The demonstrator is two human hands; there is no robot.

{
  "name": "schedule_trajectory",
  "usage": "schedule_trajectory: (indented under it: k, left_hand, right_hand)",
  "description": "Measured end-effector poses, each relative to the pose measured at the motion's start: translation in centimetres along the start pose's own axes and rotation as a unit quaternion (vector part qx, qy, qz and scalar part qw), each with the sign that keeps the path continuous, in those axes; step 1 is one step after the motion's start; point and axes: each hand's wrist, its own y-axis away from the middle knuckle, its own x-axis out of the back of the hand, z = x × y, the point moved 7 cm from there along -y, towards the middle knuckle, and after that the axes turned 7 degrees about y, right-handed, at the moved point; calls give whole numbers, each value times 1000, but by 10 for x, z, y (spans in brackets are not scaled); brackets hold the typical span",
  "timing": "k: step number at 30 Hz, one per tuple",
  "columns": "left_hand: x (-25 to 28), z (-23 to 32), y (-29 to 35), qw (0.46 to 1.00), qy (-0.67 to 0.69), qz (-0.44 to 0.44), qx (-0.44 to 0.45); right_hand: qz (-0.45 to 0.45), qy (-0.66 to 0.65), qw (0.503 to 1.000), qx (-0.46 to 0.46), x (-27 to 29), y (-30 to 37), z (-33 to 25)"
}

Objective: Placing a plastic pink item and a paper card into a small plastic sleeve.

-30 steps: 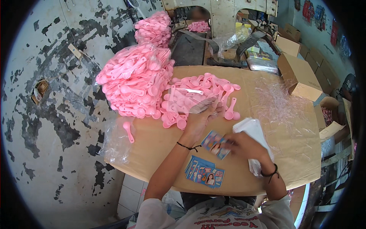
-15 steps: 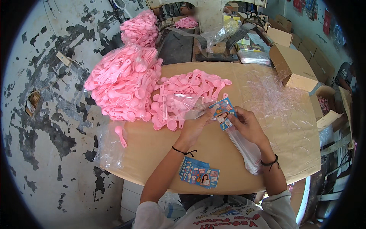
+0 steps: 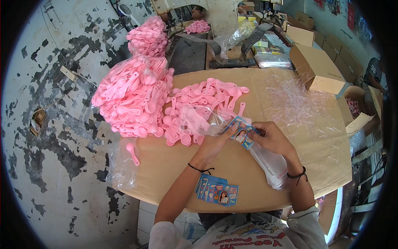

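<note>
Above the middle of the table, my right hand (image 3: 272, 139) pinches a small blue printed card (image 3: 244, 139) by its right side. My left hand (image 3: 213, 146) is closed at the card's left edge, its thumb against the card. From its fingers a clear plastic bag (image 3: 215, 119) stretches left over the pink spoons. Under my right hand lies a stack of clear bags (image 3: 268, 168). A fanned pile of blue cards (image 3: 222, 193) rests near the front edge, beside my left forearm. Loose pink measuring spoons (image 3: 195, 106) are heaped just beyond my left hand.
Large clear sacks of pink spoons (image 3: 132, 95) stand at the left by the peeling wall. One spoon (image 3: 132, 153) lies near a crumpled plastic sheet (image 3: 121, 166). Thin plastic scraps (image 3: 294, 99) and a cardboard box (image 3: 317, 68) are at the right. A machine (image 3: 224, 18) stands behind the table.
The card has tilted and shifted slightly down between my hands, and my left thumb lies further over it. The clear bag has sagged and crumpled. The whole view has shifted a little.
</note>
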Motion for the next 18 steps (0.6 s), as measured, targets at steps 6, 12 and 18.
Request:
schedule_trajectory:
  k: [6,12,18]
  left_hand:
    - [-2,-8,-3,995,-90,-17,-50]
    - [-16,17,2,992,58,-97,-60]
    - [-37,-6,9,985,-55,-109,-121]
  right_hand:
    - [40,-37,999,1,-5,-2,-3]
    - [34,-30,999,19,-6,1,-10]
    - [94,-108,988,60,-15,3,-16]
